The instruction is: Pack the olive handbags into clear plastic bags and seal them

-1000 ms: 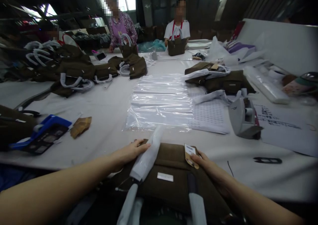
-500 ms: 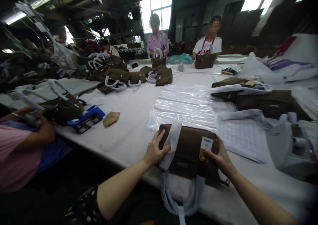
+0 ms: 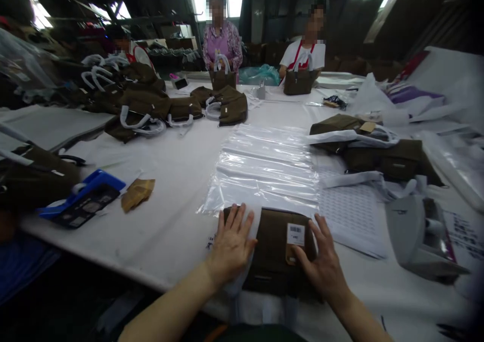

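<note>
A dark olive-brown handbag [image 3: 274, 251] lies flat at the table's near edge, its wrapped handles hanging toward me. A white wrapped strap [image 3: 256, 226] crosses its left part. My left hand [image 3: 232, 244] rests palm down with fingers stretched out over the strap and the bag's left end. My right hand [image 3: 321, 259] lies along the bag's right end, its fingers outstretched and the thumb beside a hang tag [image 3: 295, 241] with a white barcode label. Just beyond the bag is a stack of clear plastic bags [image 3: 264, 168].
To the right are more brown handbags [image 3: 397, 160], a printed sheet [image 3: 351, 211] and a grey tape dispenser [image 3: 412, 236]. A blue tape holder [image 3: 86, 196] and a brown paper scrap [image 3: 138, 195] lie left. Two people [image 3: 222, 45] work across the table, and another person is farther left.
My hands have gone from gripping the bag's ends to lying spread on it. The bag now lies flatter on the table. The view has turned and shifted, so the surroundings sit farther left.
</note>
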The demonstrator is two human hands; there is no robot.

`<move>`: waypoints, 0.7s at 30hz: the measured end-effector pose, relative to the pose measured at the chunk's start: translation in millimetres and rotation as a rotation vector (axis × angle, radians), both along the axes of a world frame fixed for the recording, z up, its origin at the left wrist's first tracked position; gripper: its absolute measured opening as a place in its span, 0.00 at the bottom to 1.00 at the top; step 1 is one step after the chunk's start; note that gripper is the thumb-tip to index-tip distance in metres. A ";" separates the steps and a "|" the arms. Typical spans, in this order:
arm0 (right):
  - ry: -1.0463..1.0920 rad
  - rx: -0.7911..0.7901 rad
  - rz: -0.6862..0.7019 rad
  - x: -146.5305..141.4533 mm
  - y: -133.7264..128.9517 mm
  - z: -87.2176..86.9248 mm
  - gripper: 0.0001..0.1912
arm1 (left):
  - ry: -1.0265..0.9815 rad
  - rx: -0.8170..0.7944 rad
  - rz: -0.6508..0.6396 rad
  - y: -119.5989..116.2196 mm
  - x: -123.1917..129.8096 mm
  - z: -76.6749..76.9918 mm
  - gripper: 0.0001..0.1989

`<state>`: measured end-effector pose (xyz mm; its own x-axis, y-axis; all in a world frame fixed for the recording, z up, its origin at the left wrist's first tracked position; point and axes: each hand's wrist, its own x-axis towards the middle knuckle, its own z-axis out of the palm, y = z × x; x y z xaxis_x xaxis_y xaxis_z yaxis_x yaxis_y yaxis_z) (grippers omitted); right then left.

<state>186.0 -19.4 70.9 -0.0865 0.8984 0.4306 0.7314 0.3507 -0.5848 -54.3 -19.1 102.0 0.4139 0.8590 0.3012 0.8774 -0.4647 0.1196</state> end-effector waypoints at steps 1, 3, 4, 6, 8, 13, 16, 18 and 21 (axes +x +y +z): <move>-0.114 0.042 0.041 -8.4 0.2 4.4 0.30 | 0.017 0.002 0.021 6.4 -0.4 -2.5 0.30; -0.335 0.046 0.158 -25.6 5.1 8.9 0.31 | 0.048 0.018 -0.032 16.0 -2.2 -7.6 0.31; -0.424 0.027 0.221 -33.8 9.4 8.7 0.33 | 0.061 0.014 -0.075 19.8 -3.1 -10.1 0.31; -0.528 -0.015 0.313 -47.4 19.7 3.5 0.38 | 0.077 -0.042 -0.126 27.4 -4.2 -16.5 0.31; -0.563 -0.043 0.350 -55.7 30.0 -5.5 0.39 | 0.078 -0.123 -0.111 35.9 -4.4 -26.0 0.31; -0.557 -0.060 0.347 -56.0 44.5 -20.1 0.39 | 0.043 -0.186 -0.085 51.7 -4.1 -50.7 0.30; -0.468 -0.002 0.351 -46.9 41.2 -16.2 0.36 | 0.043 -0.192 -0.097 51.4 -4.7 -46.1 0.30; -0.315 0.087 0.260 -37.9 32.5 -13.0 0.32 | 0.039 -0.164 -0.094 47.5 -3.5 -31.9 0.31; -0.129 0.134 -0.011 -23.5 13.1 -15.0 0.29 | -0.019 -0.050 -0.114 40.0 5.1 -4.8 0.26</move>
<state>162.5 -6.3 55.9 -0.1395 0.8350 0.5323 0.8015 0.4109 -0.4344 -49.3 20.8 97.2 0.5042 0.8211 0.2676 0.8166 -0.5541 0.1616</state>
